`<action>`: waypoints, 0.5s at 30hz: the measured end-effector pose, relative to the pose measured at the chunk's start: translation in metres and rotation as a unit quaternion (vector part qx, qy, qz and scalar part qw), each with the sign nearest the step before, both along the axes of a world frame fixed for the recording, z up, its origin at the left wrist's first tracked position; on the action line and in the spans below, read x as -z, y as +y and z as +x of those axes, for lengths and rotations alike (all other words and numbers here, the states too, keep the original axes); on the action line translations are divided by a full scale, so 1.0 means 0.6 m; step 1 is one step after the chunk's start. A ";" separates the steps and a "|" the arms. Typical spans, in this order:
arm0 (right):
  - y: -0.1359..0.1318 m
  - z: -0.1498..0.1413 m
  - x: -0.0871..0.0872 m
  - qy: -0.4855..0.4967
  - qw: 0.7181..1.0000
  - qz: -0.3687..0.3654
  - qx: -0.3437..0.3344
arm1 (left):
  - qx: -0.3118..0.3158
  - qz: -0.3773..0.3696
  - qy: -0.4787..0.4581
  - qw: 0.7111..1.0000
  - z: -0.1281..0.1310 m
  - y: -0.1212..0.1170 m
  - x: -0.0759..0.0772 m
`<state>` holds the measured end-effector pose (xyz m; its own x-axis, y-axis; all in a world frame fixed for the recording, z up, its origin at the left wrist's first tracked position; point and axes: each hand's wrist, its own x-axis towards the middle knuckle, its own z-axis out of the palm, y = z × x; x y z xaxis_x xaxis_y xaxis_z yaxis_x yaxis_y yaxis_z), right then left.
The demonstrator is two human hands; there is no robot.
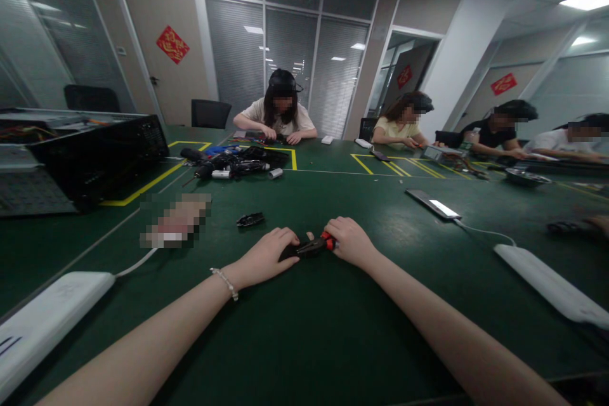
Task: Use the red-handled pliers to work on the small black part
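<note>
My right hand point(353, 242) is closed around the red handles of a pair of pliers point(314, 245), whose dark jaws point left. Facing it, my left hand point(266, 259) has its fingers closed on a small black part point(289, 252). The jaws meet or overlap that part; exactly where they touch is hard to make out. A tiny pale piece point(310, 236) shows just behind the pliers. Beyond my left hand, a black plastic piece point(250, 220) lies on the green table point(304, 342).
A black computer case point(104, 158) stands at left. Power tools and cables point(238, 162) are heaped ahead. Phones wired to white power banks flank me: one bank point(61, 304) left, another point(547, 279) right. Several people work across the table, one person point(280, 111) directly opposite.
</note>
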<state>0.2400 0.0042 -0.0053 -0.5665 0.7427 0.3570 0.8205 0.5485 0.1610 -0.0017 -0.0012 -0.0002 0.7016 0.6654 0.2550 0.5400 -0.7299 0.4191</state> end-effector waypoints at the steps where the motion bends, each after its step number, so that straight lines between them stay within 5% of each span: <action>1: 0.000 0.000 0.000 0.001 1.000 0.000 -0.001 | 0.001 -0.001 0.000 1.000 0.000 0.000 0.000; 15: -0.002 -0.001 -0.003 0.013 1.000 -0.008 -0.001 | -0.001 -0.008 -0.009 1.000 -0.002 0.001 0.001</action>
